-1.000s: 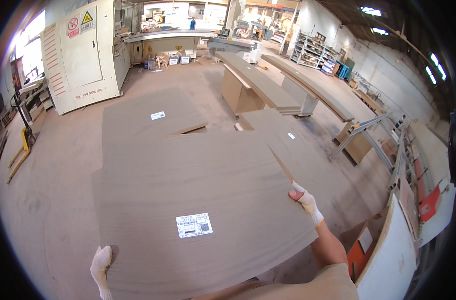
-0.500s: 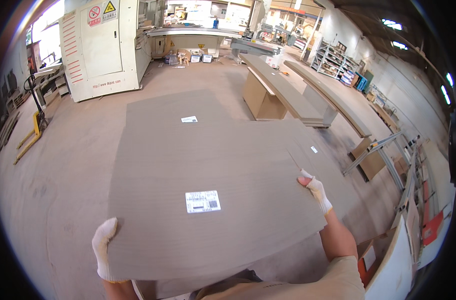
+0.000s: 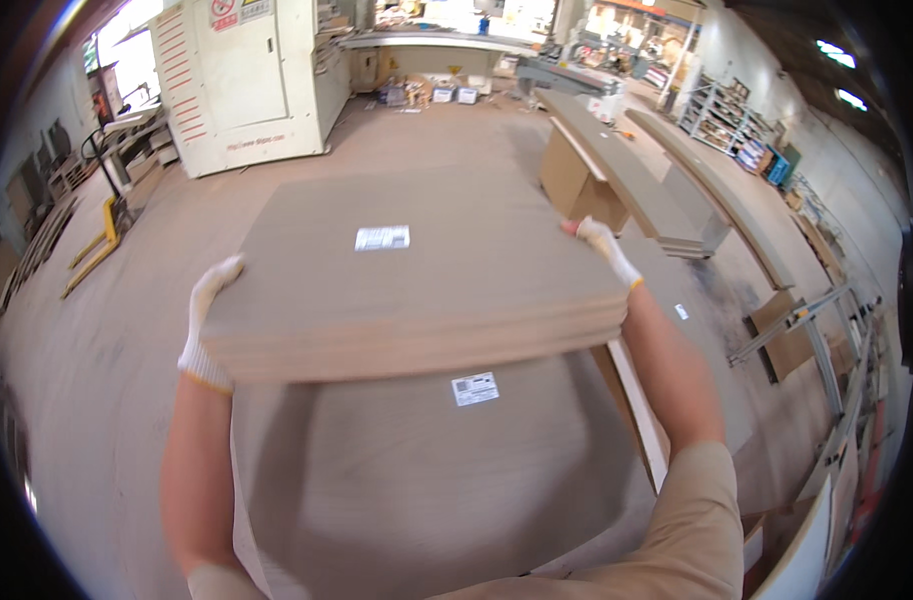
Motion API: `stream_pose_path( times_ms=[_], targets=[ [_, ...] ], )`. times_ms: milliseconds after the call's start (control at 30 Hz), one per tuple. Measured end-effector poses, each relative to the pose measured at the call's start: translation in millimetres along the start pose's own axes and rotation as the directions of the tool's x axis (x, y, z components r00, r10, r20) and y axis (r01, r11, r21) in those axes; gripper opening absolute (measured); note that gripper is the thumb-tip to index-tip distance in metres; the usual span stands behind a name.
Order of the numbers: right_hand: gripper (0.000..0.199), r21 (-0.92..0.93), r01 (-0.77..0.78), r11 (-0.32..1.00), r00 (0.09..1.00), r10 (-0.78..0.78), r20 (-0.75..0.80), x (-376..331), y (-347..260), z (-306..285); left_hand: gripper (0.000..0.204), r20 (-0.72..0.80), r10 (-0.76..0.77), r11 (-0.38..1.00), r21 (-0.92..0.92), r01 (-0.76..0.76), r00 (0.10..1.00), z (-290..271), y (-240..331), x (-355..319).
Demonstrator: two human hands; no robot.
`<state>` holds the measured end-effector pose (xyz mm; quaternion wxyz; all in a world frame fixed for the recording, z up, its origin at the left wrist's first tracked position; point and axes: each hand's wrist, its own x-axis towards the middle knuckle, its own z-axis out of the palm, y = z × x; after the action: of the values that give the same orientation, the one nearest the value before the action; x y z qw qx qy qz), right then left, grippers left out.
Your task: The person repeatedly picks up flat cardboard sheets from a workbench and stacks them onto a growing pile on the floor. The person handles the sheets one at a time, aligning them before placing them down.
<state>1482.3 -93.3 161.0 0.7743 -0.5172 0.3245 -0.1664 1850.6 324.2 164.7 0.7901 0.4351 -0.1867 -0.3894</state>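
Observation:
Between my hands is a stack of grey-brown wooden boards (image 3: 417,295), its layered near edge facing me. A white printed label (image 3: 382,238) lies on the top board. My left hand (image 3: 209,310), in a white knit glove, grips the stack's left side. At the right side my gloved right hand (image 3: 607,250) is closed round the edge, thumb on top. Both arms are stretched forward. Below the stack lies another large board (image 3: 427,480) of the same colour, with its own white label (image 3: 475,388) and the stack's shadow on it. The fingers under the stack are hidden.
Long boards on supports (image 3: 627,165) stand at the right, beyond the stack. A large white machine cabinet (image 3: 242,90) is at the far left, with a yellow pallet jack (image 3: 97,250) beside it. Metal frames (image 3: 817,340) and leaning panels line the right edge.
The board stack has moved forward, away from my body, with both hands gripping it. Its layered near edge and the labelled board beneath have come into view. My view has also shifted.

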Motion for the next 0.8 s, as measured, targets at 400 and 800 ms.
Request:
stream_pose_path(
  times_ms=[400, 800],
  targets=[
    [0.040, -0.143, 0.159, 0.977, 0.974, -0.179, -0.137, 117.4, -41.5, 14.8, 0.026, -0.105, -0.030, 0.997, 0.071, 0.038, 0.994, -12.7, 16.9, 104.2],
    [0.048, -0.052, 0.202, 0.978, 0.954, -0.208, -0.214, 111.1, 14.8, 21.9, 0.063, -0.237, 0.085, 0.963, 0.267, -0.020, 0.968, -30.0, -31.3, 49.1]
  ],
)
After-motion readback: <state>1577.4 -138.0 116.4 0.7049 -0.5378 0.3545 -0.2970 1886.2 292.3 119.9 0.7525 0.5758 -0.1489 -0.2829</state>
